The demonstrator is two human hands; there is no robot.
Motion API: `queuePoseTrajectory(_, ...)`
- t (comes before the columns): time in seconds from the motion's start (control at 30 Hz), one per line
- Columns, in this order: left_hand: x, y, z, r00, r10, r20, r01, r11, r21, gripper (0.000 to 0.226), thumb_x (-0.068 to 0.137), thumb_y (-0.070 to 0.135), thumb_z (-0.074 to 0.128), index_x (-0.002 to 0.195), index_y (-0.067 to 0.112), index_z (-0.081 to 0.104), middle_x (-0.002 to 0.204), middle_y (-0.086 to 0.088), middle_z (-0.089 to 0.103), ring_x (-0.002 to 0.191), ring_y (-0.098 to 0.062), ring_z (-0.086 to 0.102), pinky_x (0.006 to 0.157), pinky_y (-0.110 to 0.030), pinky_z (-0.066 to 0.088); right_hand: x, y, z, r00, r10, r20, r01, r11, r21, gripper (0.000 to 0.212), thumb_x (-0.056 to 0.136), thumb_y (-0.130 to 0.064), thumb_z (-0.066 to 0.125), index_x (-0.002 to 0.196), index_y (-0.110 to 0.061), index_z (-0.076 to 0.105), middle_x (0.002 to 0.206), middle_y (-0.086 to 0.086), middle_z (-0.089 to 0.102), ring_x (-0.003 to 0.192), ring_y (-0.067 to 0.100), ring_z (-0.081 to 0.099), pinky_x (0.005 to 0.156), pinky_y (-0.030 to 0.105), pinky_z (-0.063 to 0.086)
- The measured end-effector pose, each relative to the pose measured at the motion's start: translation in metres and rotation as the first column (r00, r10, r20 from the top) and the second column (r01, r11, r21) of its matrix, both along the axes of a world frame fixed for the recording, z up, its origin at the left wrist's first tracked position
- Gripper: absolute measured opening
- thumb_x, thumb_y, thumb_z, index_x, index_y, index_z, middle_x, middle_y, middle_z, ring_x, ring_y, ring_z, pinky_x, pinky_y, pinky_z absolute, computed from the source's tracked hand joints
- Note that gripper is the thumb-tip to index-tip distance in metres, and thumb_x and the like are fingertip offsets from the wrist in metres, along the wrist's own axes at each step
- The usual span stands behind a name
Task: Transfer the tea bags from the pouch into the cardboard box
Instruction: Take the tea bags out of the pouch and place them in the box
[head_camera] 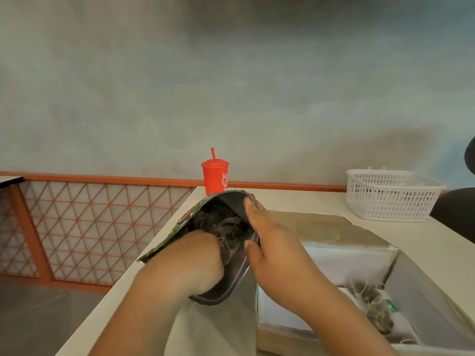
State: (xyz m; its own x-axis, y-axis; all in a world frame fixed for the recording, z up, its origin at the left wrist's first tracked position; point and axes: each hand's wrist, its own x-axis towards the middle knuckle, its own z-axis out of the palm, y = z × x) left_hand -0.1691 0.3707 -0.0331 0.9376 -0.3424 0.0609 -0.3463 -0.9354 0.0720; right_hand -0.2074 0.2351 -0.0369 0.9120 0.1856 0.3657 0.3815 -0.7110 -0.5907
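Observation:
A dark foil pouch [183,223] with a printed green outside stands open on the table, its mouth facing me. My left hand [195,263] reaches into the mouth, and its fingers are hidden among dark shapes inside. My right hand [272,242] grips the pouch's right rim, fingers over the top edge and thumb on the inner side. Right of the pouch sits the open cardboard box [413,286], white inside. Several tea bags [372,300] with strings lie on its floor.
A red lidded cup with a straw [215,178] stands behind the pouch at the table's far edge. A white plastic basket [390,196] sits at the back right. An orange lattice railing [90,214] runs left of the pale table [144,312]. A dark shape [457,209] is at the right edge.

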Motion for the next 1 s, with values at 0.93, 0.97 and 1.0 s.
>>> queuePoseTrajectory(0.93,-0.031,0.034,0.051,0.992,0.014,0.128,0.091,0.629,-0.772,0.03,0.074,0.012,0.074,0.065,0.04,0.07,0.068,0.006,0.071,0.071,-0.025,0.067,0.076,-0.039,0.053,-0.002,0.004,-0.003,0.994,0.069,-0.086,-0.067,0.998,0.02,0.058,0.094,-0.013,0.046,0.136,-0.045,0.022,0.114,-0.015,0.054,0.097,0.005,0.052,0.081,0.015,0.041)
queuePoseTrajectory(0.97,-0.03,0.034,0.051,0.993,-0.002,0.121,0.097,0.611,-0.786,0.028,0.075,0.013,0.074,0.066,0.039,0.07,0.066,0.004,0.071,0.072,-0.029,0.067,0.076,-0.041,0.053,-0.002,0.004,-0.004,0.992,0.075,-0.099,-0.075,0.997,0.009,0.055,0.094,-0.014,0.047,0.135,-0.045,0.026,0.115,-0.012,0.054,0.096,0.008,0.052,0.078,0.016,0.041)
queuePoseTrajectory(1.0,-0.03,0.033,0.05,0.993,-0.025,0.114,0.107,0.592,-0.799,0.027,0.075,0.012,0.073,0.066,0.037,0.07,0.065,0.003,0.071,0.07,-0.031,0.066,0.076,-0.043,0.053,-0.002,0.004,-0.004,0.991,0.083,-0.105,-0.084,0.996,-0.003,0.053,0.093,-0.014,0.048,0.133,-0.043,0.03,0.112,-0.011,0.055,0.093,0.008,0.052,0.073,0.014,0.041)
